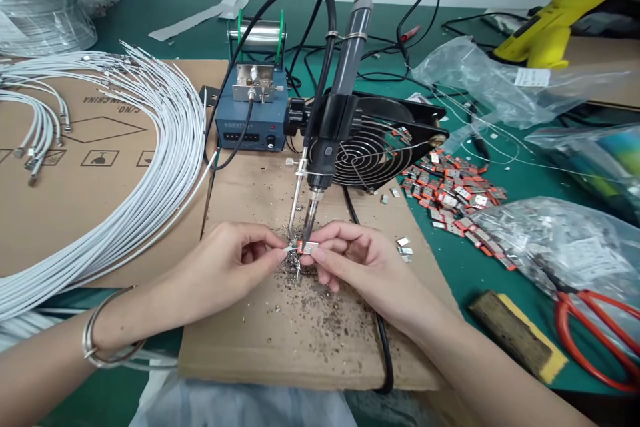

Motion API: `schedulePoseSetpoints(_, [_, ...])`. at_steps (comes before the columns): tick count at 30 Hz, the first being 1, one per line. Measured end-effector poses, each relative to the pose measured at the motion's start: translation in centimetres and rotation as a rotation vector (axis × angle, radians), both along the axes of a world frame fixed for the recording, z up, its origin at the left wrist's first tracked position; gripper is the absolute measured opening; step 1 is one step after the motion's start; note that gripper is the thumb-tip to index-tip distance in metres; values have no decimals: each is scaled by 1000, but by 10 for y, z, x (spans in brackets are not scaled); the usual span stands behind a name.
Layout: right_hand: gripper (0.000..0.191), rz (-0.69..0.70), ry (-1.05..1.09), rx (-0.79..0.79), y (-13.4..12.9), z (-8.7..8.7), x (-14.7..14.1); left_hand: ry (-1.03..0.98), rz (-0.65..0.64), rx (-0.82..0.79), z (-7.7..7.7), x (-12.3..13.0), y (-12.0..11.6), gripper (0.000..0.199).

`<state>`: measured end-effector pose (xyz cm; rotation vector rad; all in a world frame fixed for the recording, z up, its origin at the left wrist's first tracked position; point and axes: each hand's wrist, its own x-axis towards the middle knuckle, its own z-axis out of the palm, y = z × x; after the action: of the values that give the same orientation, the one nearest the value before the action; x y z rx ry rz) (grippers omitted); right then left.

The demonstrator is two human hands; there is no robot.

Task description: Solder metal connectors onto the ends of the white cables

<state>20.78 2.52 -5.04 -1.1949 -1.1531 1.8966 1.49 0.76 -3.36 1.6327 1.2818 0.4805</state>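
My left hand [245, 257] is closed in a pinch on the end of a white cable [289, 249]; the rest of that cable is hidden by the hand. Between the thumb and fingers of my right hand [360, 260] is a small metal USB connector [310, 248] with an orange insert. Cable end and connector meet just under the tip of a soldering iron [327, 153], which is clamped pointing down. A thin bent solder-feed tube [294, 207] comes down beside the tip. Whether the tip touches the connector, I cannot tell.
A blue solder feeder [250, 121] with a solder spool [261, 39] stands behind, beside a black fan [370, 147]. White cables [170, 147] lie left. On the right are orange-and-metal connectors [453, 193], a sponge [517, 333] and red-handled scissors [565, 327]. Solder debris dots the cardboard [240, 353].
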Motion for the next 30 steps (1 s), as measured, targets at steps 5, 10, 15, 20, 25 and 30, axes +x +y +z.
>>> schedulePoseSetpoints(5, [26,-2,17,-6,0,-1,1,12,0,-12,2,-1,0,24])
schedulePoseSetpoints(10, [25,2,9,5,0,-1,2,3,7,-13,2,1,-1,24])
schedulePoseSetpoints(15, [21,7,37,-1,0,0,2,20,20,-35,2,1,-1,27])
schedulePoseSetpoints(20, [19,-1,48,16,1,1,1,36,16,-30,1,1,-2,26])
schedulePoseSetpoints(25, [23,-16,20,2,1,2,-3,64,-7,4,-2,0,-2,26])
schedulePoseSetpoints(30, [22,-16,49,19,1,1,-3,57,-11,-27,-3,0,-1,27])
